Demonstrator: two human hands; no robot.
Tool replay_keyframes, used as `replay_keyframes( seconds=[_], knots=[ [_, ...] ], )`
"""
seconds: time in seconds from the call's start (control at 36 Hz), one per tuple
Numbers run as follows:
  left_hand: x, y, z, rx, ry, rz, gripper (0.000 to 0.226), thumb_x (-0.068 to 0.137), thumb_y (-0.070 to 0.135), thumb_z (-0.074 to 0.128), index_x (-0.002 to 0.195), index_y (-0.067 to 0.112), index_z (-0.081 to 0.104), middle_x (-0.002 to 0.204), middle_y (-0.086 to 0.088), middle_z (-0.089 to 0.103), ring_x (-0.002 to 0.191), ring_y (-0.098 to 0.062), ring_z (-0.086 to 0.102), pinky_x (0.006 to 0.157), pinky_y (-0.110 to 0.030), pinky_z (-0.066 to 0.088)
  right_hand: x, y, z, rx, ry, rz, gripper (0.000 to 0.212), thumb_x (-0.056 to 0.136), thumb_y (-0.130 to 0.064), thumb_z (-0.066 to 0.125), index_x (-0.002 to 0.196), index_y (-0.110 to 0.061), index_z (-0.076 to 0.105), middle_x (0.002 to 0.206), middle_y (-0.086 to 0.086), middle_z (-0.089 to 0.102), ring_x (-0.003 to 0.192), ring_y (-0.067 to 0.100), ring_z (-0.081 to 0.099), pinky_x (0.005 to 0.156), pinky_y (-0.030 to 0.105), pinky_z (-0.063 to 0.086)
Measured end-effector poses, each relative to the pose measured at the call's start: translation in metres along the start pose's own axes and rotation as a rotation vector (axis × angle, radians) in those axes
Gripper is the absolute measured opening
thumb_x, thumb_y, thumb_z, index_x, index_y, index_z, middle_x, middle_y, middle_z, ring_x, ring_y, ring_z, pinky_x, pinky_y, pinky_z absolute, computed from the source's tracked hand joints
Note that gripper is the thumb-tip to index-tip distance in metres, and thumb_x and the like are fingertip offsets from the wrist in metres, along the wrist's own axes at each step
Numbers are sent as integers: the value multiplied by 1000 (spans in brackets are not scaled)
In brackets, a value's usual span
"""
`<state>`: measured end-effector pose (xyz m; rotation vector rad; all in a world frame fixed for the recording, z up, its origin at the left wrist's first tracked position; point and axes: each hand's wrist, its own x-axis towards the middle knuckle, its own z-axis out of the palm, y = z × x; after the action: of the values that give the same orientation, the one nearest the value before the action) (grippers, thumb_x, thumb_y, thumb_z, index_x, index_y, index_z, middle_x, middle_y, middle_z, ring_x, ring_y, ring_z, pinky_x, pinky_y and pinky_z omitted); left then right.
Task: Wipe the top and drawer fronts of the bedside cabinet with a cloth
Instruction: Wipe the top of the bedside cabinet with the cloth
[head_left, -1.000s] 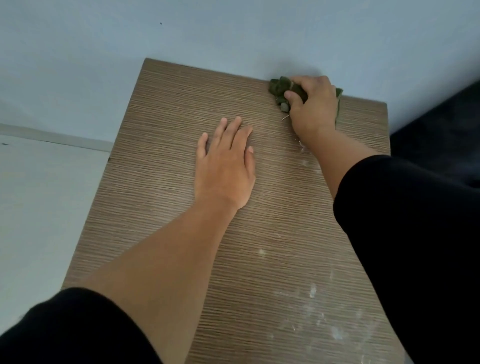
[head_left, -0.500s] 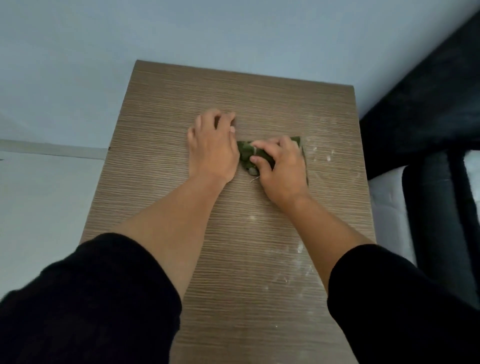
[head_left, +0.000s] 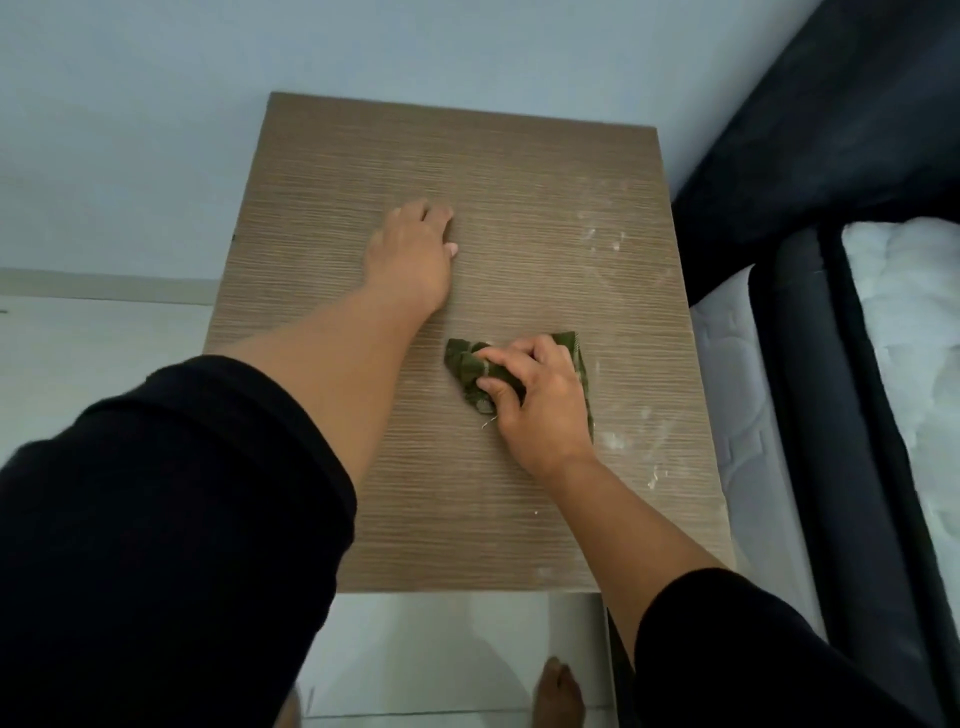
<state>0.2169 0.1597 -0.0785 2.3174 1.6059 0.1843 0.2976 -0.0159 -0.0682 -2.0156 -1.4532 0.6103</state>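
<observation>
The green cloth (head_left: 470, 370) lies bunched on the cabinet top (head_left: 519, 171), right of centre and toward the near half, and my right hand (head_left: 537, 402) presses down on it, fingers curled over the folds so my grip is clenched on the fabric; a strip of cloth shows past the hand's outer side. My left hand (head_left: 413, 254) lies palm down on the bare wood farther back and a little left, its grip released, touching nothing but the surface, and it is apart from the cloth. White dusty smears (head_left: 631, 441) sit just beside the cloth toward the right edge, with another patch (head_left: 602, 239) farther back near that same edge. The wood left of my left forearm and all along the back strip is bare. The back edge meets the pale blue wall (head_left: 467, 47). The right edge runs just beside a white mattress (head_left: 737, 395) and a dark bed frame (head_left: 800, 364), so there is little room on that side. The left edge looks out over open pale floor (head_left: 93, 358). The front edge is below my arms, with pale floor beyond it and one bare foot (head_left: 558, 693) near the bottom. Both black sleeves (head_left: 171, 519) are pushed up the forearms.
</observation>
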Motion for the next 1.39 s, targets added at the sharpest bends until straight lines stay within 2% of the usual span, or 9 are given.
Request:
replay_keyframes(
  seconds=[0.11,0.25,0.47,0.58,0.94,1.03,1.17,1.33,1.39],
  knots=[
    [-25,3,1,-59,-16,-25,47,95,27,47,139,16,36,146,-7,36,135,-25,31,108,-38,25,-19,-2,0,0,-10,15,26,86,-18,64,112,-20,69,108,3,55,103,16,47,98,34,41],
    [-55,5,3,40,113,-88,42,92,36,50,130,19,49,132,-9,43,124,-26,36,100,-41,30,-41,-3,-1,16,-27,36,27,85,-17,64,111,-20,69,107,4,55,103,16,47,100,35,40],
    [-93,12,5,94,71,-114,45,94,40,44,135,20,43,134,-10,42,125,-27,35,100,-44,30,-89,-3,-1,23,-3,32,25,84,-15,66,107,-19,71,101,3,56,96,14,46,94,34,44],
    [-108,13,6,77,52,-92,46,95,39,43,136,19,41,136,-8,42,127,-26,35,101,-43,29,-113,-4,-2,46,-10,35,24,83,-11,66,106,-15,71,100,8,58,97,20,50,93,39,45],
    [-139,18,5,87,2,-80,52,93,42,46,137,16,39,140,-8,39,130,-27,32,104,-44,27,-164,-5,-13,25,-85,37,25,83,-9,66,107,-14,71,97,8,58,97,20,50,92,41,45],
    [-140,21,3,98,-8,-74,52,92,43,47,136,16,41,139,-8,40,130,-27,32,103,-43,28,-168,-4,-20,13,-149,15,24,83,-8,65,106,-13,72,95,8,59,96,20,52,93,36,45],
    [-139,30,-2,103,-23,-56,49,93,44,43,133,15,43,139,-9,41,130,-27,32,103,-44,28,-160,-2,-36,7,-314,18,23,87,-12,63,109,-14,71,98,10,62,95,20,57,85,15,41],
    [-126,40,-12,100,-11,-11,51,94,43,40,135,12,42,138,-11,42,129,-28,34,101,-46,30,-113,-1,-63,91,-150,97,25,87,-16,64,111,-18,69,109,3,66,98,9,56,79,2,31],
    [-121,43,-13,103,3,-9,49,95,41,39,133,12,42,136,-11,43,127,-28,35,100,-45,31,-94,-2,-73,113,-92,96,25,87,-16,63,111,-18,69,110,1,67,98,7,56,82,4,33]
  ],
)
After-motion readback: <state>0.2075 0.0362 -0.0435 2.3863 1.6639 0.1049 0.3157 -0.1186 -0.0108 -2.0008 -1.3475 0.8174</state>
